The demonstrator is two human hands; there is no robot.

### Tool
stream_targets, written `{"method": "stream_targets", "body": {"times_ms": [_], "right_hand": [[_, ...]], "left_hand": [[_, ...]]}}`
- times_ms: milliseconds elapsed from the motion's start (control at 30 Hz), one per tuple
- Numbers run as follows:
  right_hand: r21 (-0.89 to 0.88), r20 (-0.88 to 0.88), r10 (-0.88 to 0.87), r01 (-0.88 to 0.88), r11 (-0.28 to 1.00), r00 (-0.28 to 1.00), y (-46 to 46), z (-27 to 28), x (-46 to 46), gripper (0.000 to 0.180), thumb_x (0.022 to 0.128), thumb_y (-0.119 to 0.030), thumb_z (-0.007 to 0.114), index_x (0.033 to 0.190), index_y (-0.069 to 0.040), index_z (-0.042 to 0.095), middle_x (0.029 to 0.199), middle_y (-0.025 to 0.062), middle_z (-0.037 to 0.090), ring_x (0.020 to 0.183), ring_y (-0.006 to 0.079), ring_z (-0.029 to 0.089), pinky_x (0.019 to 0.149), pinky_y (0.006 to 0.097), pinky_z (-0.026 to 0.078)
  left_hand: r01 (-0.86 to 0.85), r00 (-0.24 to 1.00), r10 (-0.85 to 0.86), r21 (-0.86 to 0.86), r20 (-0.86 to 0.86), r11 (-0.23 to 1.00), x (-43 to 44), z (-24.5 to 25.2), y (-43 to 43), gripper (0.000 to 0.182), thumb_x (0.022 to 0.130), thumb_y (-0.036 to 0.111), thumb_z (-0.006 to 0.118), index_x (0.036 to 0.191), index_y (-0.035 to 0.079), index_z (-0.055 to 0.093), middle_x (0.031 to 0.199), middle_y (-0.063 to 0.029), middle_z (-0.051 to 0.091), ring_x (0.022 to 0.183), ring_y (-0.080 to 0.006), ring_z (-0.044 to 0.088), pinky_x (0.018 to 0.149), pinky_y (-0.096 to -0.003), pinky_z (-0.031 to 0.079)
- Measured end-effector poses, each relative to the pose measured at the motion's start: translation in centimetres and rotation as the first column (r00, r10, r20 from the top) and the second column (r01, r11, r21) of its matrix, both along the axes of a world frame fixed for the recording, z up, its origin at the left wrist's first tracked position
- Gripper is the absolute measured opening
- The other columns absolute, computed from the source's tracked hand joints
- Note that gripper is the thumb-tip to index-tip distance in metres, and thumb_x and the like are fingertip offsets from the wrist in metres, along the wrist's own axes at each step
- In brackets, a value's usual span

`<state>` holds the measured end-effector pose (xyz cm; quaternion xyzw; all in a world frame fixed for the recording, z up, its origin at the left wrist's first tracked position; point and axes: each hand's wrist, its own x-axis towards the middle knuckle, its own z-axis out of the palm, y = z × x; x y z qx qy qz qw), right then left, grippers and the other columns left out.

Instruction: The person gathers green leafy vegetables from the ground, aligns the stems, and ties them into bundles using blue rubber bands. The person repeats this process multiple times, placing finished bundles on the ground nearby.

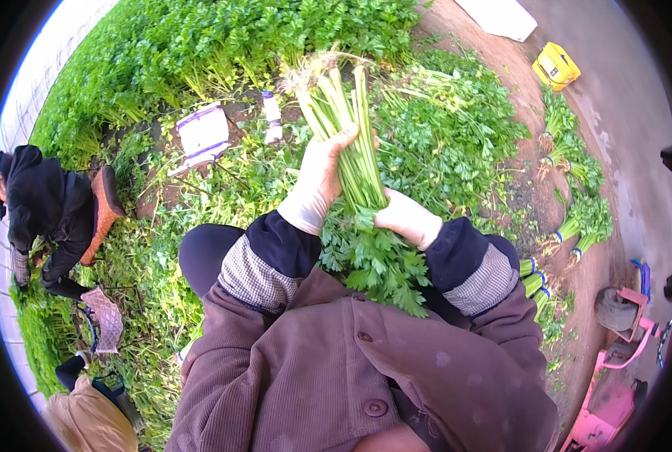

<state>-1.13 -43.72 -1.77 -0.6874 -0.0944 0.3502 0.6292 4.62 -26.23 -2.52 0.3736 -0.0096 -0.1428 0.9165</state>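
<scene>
A bunch of celery (354,150) is held up before my chest, its pale roots (307,73) pointing away from me and its leaves (384,265) hanging towards my lap. My left hand (320,172), in a light glove, wraps the stalks about halfway along, thumb across the front. Lower down, where stalks turn to leaf, my right hand (406,217) closes around the bunch from the right, most of its fingers hidden. Beyond my hands lies a heap of pulled celery (449,118).
Standing celery (228,39) grows ahead. A white folding stool (203,133) stands front left. Two people, one in dark clothes (53,198), one in tan (90,415), work at left. Tied celery bunches (582,226), a yellow basket (556,66) and a pink vehicle (610,401) are at right.
</scene>
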Motion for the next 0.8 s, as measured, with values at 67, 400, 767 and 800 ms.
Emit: {"method": "stream_targets", "body": {"times_ms": [67,400,767,800], "right_hand": [[0.209,0.158,-0.028,-0.005,0.978,0.987,0.2,1.6,0.8,0.067,0.084,-0.028,0.075,0.137,0.003,0.046,0.123,0.0068,0.06,0.116,0.0131,0.054,0.101,0.0293,0.043],[0.684,-0.042,-0.524,0.407,0.606,0.851,3.6,6.2,4.2,0.038,0.1,-0.024,0.06,0.127,0.001,0.053,0.115,0.0074,0.064,0.103,0.0143,0.062,0.092,0.0285,0.05],[0.615,-0.094,-0.399,0.369,0.697,0.912,1.8,5.0,4.2,0.04,0.087,-0.008,0.072,0.124,0.0,0.057,0.11,0.0069,0.067,0.097,0.0158,0.066,0.089,0.0311,0.054],[0.637,-0.148,-0.384,0.385,0.668,0.911,1.7,5.0,4.0,0.039,0.086,-0.004,0.07,0.123,0.0,0.058,0.109,0.0076,0.067,0.096,0.0167,0.067,0.088,0.0316,0.054]], "left_hand": [[-0.03,0.996,0.028,0.019,0.08,0.999,0.1,0.8,0.7,0.04,0.088,0.015,0.072,0.122,0.0,0.058,0.102,-0.0131,0.07,0.088,-0.024,0.069,0.081,-0.0377,0.058],[-0.065,0.987,0.004,0.38,0.159,0.922,-3.5,2.1,0.2,0.046,0.092,0.03,0.072,0.124,0.0,0.06,0.107,-0.0048,0.069,0.092,-0.0128,0.063,0.084,-0.0285,0.051],[0.223,0.954,-0.276,0.338,0.119,0.914,-3.6,1.7,2.0,0.056,0.097,0.045,0.061,0.13,0.001,0.056,0.117,-0.0064,0.065,0.105,-0.0149,0.062,0.092,-0.0318,0.05],[0.24,0.949,-0.3,0.394,0.099,0.887,-3.4,1.8,2.2,0.06,0.096,0.047,0.061,0.133,0.0,0.054,0.123,-0.0072,0.063,0.11,-0.0144,0.059,0.095,-0.0313,0.047]]}}
